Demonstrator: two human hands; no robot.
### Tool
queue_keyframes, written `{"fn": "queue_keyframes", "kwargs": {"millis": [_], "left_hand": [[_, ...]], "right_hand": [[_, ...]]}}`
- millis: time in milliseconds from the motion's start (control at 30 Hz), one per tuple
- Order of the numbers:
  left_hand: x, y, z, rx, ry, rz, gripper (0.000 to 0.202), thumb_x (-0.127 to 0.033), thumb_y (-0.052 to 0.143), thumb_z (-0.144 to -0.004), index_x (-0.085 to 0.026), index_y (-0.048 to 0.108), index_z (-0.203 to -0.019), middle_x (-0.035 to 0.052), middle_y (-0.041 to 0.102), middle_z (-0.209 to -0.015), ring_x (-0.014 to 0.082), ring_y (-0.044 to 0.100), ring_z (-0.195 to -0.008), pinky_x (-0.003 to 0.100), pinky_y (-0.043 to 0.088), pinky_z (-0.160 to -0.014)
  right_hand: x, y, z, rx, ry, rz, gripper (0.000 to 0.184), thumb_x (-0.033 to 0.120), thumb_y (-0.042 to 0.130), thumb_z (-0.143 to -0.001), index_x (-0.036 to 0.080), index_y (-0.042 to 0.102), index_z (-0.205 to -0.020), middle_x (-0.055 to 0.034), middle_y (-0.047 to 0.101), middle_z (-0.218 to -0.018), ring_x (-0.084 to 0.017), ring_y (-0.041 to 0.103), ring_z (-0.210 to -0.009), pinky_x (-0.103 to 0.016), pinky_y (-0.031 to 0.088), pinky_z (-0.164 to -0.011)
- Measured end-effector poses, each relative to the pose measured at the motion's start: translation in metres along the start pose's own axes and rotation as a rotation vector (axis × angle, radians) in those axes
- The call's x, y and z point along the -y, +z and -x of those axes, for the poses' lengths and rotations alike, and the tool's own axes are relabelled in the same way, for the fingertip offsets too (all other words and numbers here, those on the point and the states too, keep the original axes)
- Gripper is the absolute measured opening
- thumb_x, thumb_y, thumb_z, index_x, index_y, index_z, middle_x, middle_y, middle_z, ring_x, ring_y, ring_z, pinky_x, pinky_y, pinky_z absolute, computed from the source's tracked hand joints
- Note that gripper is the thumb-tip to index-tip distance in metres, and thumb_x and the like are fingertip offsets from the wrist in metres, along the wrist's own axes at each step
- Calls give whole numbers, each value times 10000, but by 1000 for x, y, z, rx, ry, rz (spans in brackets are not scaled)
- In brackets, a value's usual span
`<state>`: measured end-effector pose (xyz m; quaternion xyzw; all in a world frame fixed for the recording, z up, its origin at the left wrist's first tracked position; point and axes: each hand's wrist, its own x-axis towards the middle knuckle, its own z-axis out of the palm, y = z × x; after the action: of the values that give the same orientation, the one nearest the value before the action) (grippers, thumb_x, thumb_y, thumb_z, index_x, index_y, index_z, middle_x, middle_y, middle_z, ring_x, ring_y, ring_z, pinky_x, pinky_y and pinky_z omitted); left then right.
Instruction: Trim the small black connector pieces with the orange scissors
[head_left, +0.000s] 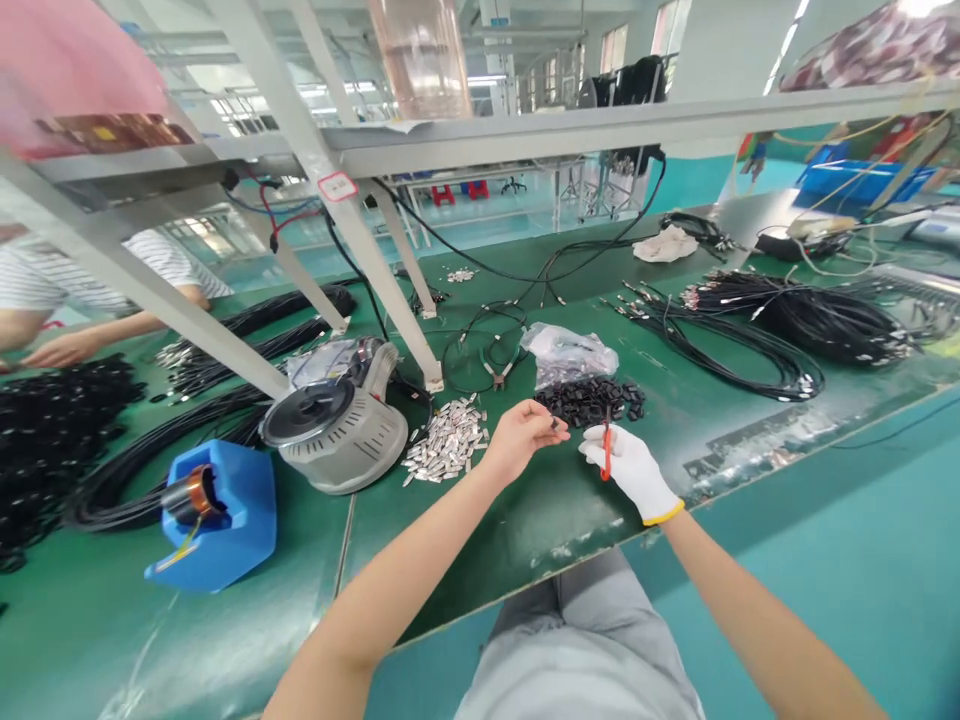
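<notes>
My bare left hand (521,437) is closed in a pinch on a small black piece (555,424), much of it behind the fingers. My right hand (634,468), in a white glove with a yellow cuff, is closed round a red-handled tool (606,456). The tool stands nearly upright with a slim dark tip at its top; its exact kind I cannot make out. Just beyond both hands lies a pile of small black parts (585,402). Behind that pile is a clear plastic bag (570,352). Left of my left hand are many small silvery metal pieces (450,440).
A round grey machine (337,430) and a blue tape dispenser (232,530) stand on the left. Coiled black cables (817,315) lie at right. A shelf post (375,265) meets the green table. Another person's arm (112,335) reaches in at far left.
</notes>
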<state>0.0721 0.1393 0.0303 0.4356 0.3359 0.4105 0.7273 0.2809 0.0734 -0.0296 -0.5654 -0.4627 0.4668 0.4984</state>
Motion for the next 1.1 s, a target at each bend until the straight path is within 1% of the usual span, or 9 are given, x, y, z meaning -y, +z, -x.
{"fn": "queue_keyframes", "kwargs": {"millis": [100,200,267,400,433,533,633,933,1100], "left_hand": [[17,-10,17,-20,-112,108,315,-301,843,-740,-132,669,-940,50,734,-806,113,686,-680,266,552,-723],[30,-20,20,-12,-134,89,375,-308,871,-736,-109,750,-1031,73,741,-852,106,678,-725,261,548,-761],[38,-25,20,-13,-114,56,388,-316,864,-751,-108,760,-1063,87,754,-874,122,695,-752,275,549,-786],[48,-31,19,-63,-78,11,327,-314,842,-781,-121,717,-1014,90,773,-818,156,728,-735,288,553,-763],[50,-32,19,-74,-80,3,316,-312,841,-784,-123,705,-997,92,776,-808,160,732,-728,288,556,-755],[53,-35,19,-111,-87,-20,309,-309,847,-778,-126,691,-973,83,775,-788,160,734,-711,285,565,-740],[54,-37,19,-154,-83,-31,307,-305,866,-753,-131,696,-940,64,767,-777,148,724,-689,273,563,-714],[62,-41,16,-191,-73,-53,244,-322,854,-772,-155,748,-916,29,738,-725,120,685,-659,262,549,-692],[62,-42,17,-237,-47,-94,241,-330,861,-763,-167,740,-891,15,723,-740,112,678,-663,266,568,-701]], "right_hand": [[1,2,2,35,-6,72,554,591,788,-725,212,672,-1112,-60,771,-1000,-205,720,-859,-367,566,-836],[6,2,6,87,-10,173,529,604,704,-807,213,656,-1159,-67,773,-999,-199,718,-835,-356,561,-795],[12,0,8,134,-10,262,486,594,687,-826,223,676,-1140,-62,776,-969,-207,714,-823,-356,545,-777],[25,-4,6,208,-36,463,367,543,781,-748,262,729,-978,-58,781,-1004,-248,693,-889,-358,463,-801],[29,-4,4,211,-51,544,368,537,795,-735,253,730,-961,-70,776,-951,-256,685,-861,-353,431,-768],[38,-2,-3,264,-220,1120,433,665,643,-846,251,711,-950,-63,722,-742,-241,651,-688,-334,318,-640],[42,0,-8,307,-328,1360,544,761,539,-877,254,715,-965,-68,702,-694,-251,640,-645,-337,245,-613],[38,4,-21,363,-467,1484,529,711,499,-928,224,704,-912,-76,685,-678,-240,612,-618,-348,137,-625],[37,4,-23,389,-452,1485,559,735,459,-936,224,680,-894,-65,658,-654,-224,591,-589,-348,136,-615]]}}
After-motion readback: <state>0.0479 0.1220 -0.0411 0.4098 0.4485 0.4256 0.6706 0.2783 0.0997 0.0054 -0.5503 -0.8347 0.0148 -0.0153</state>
